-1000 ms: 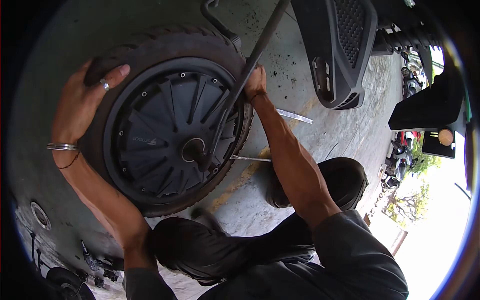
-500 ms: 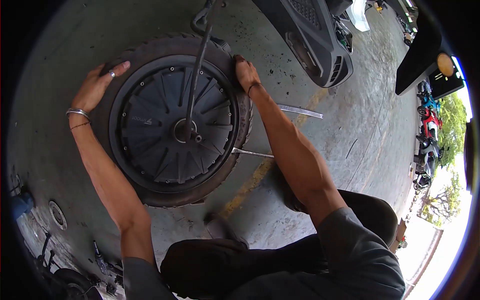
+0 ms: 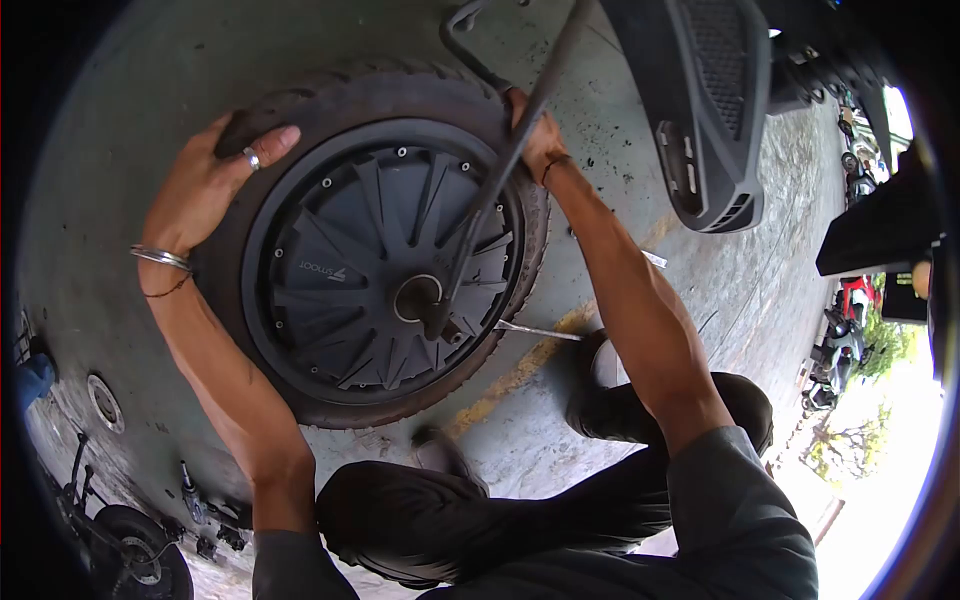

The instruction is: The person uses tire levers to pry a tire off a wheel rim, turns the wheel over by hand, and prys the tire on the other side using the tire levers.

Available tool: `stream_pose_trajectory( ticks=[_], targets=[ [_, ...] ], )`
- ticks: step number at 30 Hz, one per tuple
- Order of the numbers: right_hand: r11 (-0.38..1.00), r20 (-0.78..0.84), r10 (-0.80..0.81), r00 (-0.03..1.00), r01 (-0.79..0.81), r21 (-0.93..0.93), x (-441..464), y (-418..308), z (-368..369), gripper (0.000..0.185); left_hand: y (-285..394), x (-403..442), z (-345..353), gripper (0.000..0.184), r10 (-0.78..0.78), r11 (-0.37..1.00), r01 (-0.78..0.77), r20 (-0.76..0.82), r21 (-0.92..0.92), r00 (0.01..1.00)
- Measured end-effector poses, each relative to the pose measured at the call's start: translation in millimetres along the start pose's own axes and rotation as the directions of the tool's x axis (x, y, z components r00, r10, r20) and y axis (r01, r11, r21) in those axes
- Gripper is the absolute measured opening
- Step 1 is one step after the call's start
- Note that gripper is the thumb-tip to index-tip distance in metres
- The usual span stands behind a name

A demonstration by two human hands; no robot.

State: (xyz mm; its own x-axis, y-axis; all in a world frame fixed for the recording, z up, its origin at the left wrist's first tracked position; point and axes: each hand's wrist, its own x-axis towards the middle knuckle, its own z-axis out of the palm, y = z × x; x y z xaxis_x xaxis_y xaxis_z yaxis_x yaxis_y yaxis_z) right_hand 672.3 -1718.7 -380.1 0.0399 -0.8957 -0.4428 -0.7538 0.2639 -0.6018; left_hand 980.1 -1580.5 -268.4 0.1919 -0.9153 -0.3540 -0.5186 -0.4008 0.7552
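Note:
A black tyre [image 3: 370,100] on a dark wheel with a ribbed hub cover [image 3: 345,235] fills the middle of the view. My left hand [image 3: 205,185] is closed round the tyre's left edge, its thumb resting on the sidewall. At the upper right edge, my right hand [image 3: 537,135] grips the tyre, with its fingers partly hidden. A bent metal bar [image 3: 555,70] crosses over the wheel and ends beside the hub's centre. From the lower right rim a tyre lever [image 3: 545,331] sticks out.
A dark vehicle body part [image 3: 710,110] hangs at the upper right. Another flat metal strip [image 3: 655,258] lies beyond my right forearm. On the floor at left are a round disc [image 3: 104,402], a slim metal part [image 3: 190,490] and another wheel [image 3: 140,550].
The wheel looks larger and sits further right and lower in view, with more of its upper tread showing. Both hands keep their hold. The camera view has shifted too.

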Motion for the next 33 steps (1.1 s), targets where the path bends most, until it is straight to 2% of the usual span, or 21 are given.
stream_pose_trajectory(
  ticks=[3, 6, 7, 8, 9, 10, 11, 13, 14, 17, 18, 21, 24, 27, 28, 30, 32, 33],
  targets=[
    [0.918, -0.1, -0.237, 0.966, 0.19, -0.348, 10, 11, 13, 0.051, -8, 4, 0, 0.09, -0.029, 1.0, 0.029, -0.012, -0.01, 1.0],
    [0.997, -0.234, 0.007, 0.972, -0.025, -0.073, 5, 7, 15, 0.061, 8, 0, -7, 0.094, 0.009, 0.994, -0.007, -0.017, 0.106, 1.0],
    [0.991, -0.23, -0.05, 0.972, 0.02, -0.129, 15, 18, 16, 0.065, 5, -1, -5, 0.097, 0.045, 0.977, -0.027, -0.082, 0.212, 0.996],
    [0.995, -0.225, -0.062, 0.972, 0.042, -0.092, 6, 12, 12, 0.068, 3, -2, -7, 0.098, 0.055, 0.989, -0.048, -0.051, 0.141, 0.997],
    [0.997, -0.227, 0.016, 0.974, -0.033, -0.072, -6, -4, 3, 0.068, -22, 7, -3, 0.099, 0.093, 0.972, -0.064, -0.122, 0.224, 0.988],
    [0.997, -0.193, 0.039, 0.98, -0.051, -0.054, -9, -8, 0, 0.067, -2, 4, -8, 0.1, 0.11, 0.984, -0.098, -0.072, 0.152, 0.991],
    [0.998, -0.187, 0.036, 0.982, -0.044, -0.04, -14, -7, -5, 0.067, 9, -8, -6, 0.102, 0.105, 0.992, -0.104, -0.012, 0.065, 0.994],
    [0.999, -0.137, 0.028, 0.99, -0.031, -0.025, -20, -13, -8, 0.066, -5, -2, -4, 0.104, 0.031, 0.987, -0.02, -0.068, 0.161, 0.997],
    [0.998, -0.099, -0.056, 0.994, 0.057, 0.002, -20, -9, -9, 0.065, -2, -3, -6, 0.1, 0.042, 0.985, -0.043, 0.009, 0.17, 0.999],
    [0.999, -0.1, -0.024, 0.995, 0.026, 0.023, -28, -12, -14, 0.063, -12, 7, -2, 0.098, -0.039, 0.967, 0.059, -0.083, 0.248, 0.996],
    [0.997, -0.093, -0.08, 0.992, 0.08, 0.0, -24, -7, -12, 0.061, -7, 5, 0, 0.117, -0.006, 0.947, 0.047, -0.127, 0.317, 0.992],
    [0.97, -0.028, -0.225, 0.974, 0.221, -0.1, 2, 4, -3, 0.061, 13, -8, 13, 0.112, -0.088, 0.845, 0.221, -0.282, 0.486, 0.955],
    [0.984, -0.102, -0.177, 0.979, 0.177, -0.009, -18, 6, -2, 0.061, 28, -20, 29, 0.109, -0.042, 0.828, 0.256, -0.4, 0.499, 0.916],
    [0.95, -0.262, -0.283, 0.922, 0.306, 0.051, -35, 14, 1, 0.051, 24, -14, 30, 0.107, 0.019, 0.824, 0.22, -0.413, 0.522, 0.91],
    [0.925, -0.357, -0.32, 0.878, 0.37, 0.08, -37, 19, 1, 0.046, 25, -14, 28, 0.108, -0.019, 0.832, 0.227, -0.382, 0.506, 0.924],
    [0.861, -0.532, -0.37, 0.761, 0.497, 0.112, -43, 32, -5, 0.037, 15, -11, 29, 0.107, 0.031, 0.838, 0.207, -0.422, 0.505, 0.906],
    [0.811, -0.651, -0.271, 0.709, 0.532, 0.242, -66, 52, -26, 0.029, 7, -7, 27, 0.107, 0.033, 0.855, 0.201, -0.437, 0.478, 0.899],
    [0.82, -0.634, -0.189, 0.75, 0.476, 0.318, -85, 62, -32, 0.028, 7, -9, 28, 0.106, 0.014, 0.848, 0.217, -0.431, 0.483, 0.902]
  ],
)
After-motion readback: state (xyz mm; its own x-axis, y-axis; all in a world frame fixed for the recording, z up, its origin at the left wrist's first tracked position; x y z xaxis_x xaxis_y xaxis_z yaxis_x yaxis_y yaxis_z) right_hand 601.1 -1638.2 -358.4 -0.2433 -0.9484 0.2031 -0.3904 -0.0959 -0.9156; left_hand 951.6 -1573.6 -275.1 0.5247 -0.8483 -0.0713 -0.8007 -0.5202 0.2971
